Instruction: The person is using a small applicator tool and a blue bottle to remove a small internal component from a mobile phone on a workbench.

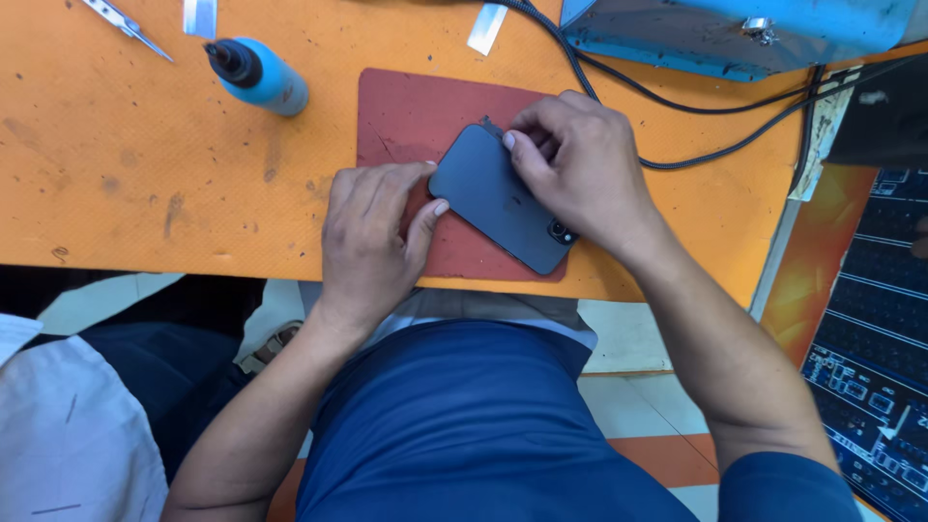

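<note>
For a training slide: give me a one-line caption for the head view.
Both hands, left hand and right hand, press on a dark phone lying back-up on a red mat.

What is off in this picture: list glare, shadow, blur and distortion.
Head view: light is even and soft; the hands cast only faint shadows on the red mat. The phone back shows a dull sheen, no hard glare. The left hand and right hand are sharp. The wide lens bends the table edge and stretches the forearms near the frame's bottom.
</note>
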